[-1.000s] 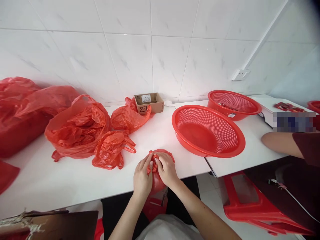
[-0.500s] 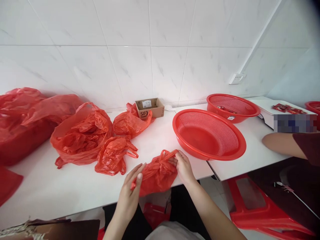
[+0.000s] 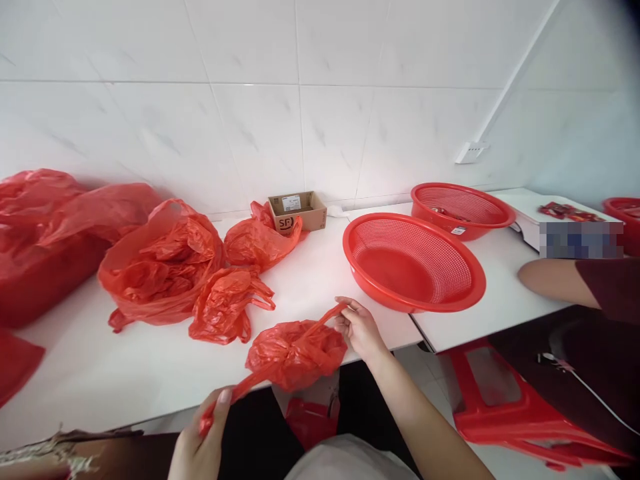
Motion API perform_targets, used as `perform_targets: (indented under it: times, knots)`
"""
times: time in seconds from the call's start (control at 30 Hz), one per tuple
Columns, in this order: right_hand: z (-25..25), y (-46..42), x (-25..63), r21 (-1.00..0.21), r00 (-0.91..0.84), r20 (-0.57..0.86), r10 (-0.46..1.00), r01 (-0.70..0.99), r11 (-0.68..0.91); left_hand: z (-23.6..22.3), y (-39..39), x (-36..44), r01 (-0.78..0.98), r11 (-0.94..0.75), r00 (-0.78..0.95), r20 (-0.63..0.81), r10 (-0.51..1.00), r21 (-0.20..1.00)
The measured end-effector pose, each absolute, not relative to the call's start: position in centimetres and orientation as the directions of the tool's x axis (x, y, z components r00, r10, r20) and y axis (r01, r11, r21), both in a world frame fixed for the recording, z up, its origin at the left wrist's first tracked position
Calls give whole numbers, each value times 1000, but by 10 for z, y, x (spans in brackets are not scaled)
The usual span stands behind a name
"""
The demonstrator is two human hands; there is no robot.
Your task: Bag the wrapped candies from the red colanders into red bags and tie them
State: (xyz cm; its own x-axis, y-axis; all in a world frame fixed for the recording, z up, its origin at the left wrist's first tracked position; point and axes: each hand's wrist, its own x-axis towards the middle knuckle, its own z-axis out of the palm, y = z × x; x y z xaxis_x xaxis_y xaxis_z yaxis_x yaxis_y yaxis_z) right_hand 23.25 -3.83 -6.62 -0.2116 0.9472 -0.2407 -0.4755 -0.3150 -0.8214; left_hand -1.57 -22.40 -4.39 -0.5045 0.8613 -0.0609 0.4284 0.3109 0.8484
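A filled red plastic bag rests at the table's front edge, its two handles pulled apart. My left hand, low and to the left, grips one stretched handle between thumb and fingers. The other handle is pinched in my right hand, just beyond the bag's right side. What the bag holds is hidden by its crumpled plastic. Close by on the left lies a crumpled red bag with loose handles. Behind it sits a larger open red bag stuffed with more red plastic.
An empty red perforated basket stands right of my hands. Another red basket behind it holds a few small items. A small cardboard box is by the wall. At right, a co-worker's arm rests near a white scale with red packets.
The bag was bunched under both hands, then loosened. My left hand has drawn one handle down and left while my right hand holds the other, stretching both handles out.
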Motion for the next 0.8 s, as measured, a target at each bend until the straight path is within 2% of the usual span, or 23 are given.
perform_targets:
  times: [0.07,0.1,0.17,0.23,0.27,0.33,0.4,0.5,0.6,0.7,0.8]
  knots:
    - [-50,-52,245,-875,-367,-219,904,-337,-349,-39,-218,-17,507,206,-469,68,881,837]
    - [-41,-59,253,-922,-428,-193,883,-228,-312,-36,-214,-15,554,133,-435,149,888,821]
    - [-21,-74,277,-992,-453,-116,884,5,-127,-33,-204,-6,651,10,-345,285,894,759]
    - [-6,-83,305,-984,-341,-21,940,173,41,-34,-194,9,744,-67,-246,366,898,664]
    - [-2,-85,320,-969,-256,14,967,234,76,-36,-189,16,787,-91,-197,388,901,610]
    - [-1,-85,347,-939,-80,33,996,339,58,-41,-180,29,855,-129,-106,412,905,502]
    - [-8,-84,366,-903,24,47,999,428,33,-48,-171,36,898,-157,-42,435,900,411]
    - [-24,-90,372,-885,-7,86,996,460,79,-58,-162,34,937,-154,0,443,897,312]
    - [-33,-102,361,-886,-19,132,991,447,126,-65,-158,27,956,-119,-4,418,908,268]
    - [-31,-106,353,-886,30,163,986,443,133,-69,-156,25,961,-73,-32,370,929,267]
    - [-23,-100,353,-893,43,175,984,428,141,-63,-150,29,948,-30,-58,264,963,317]
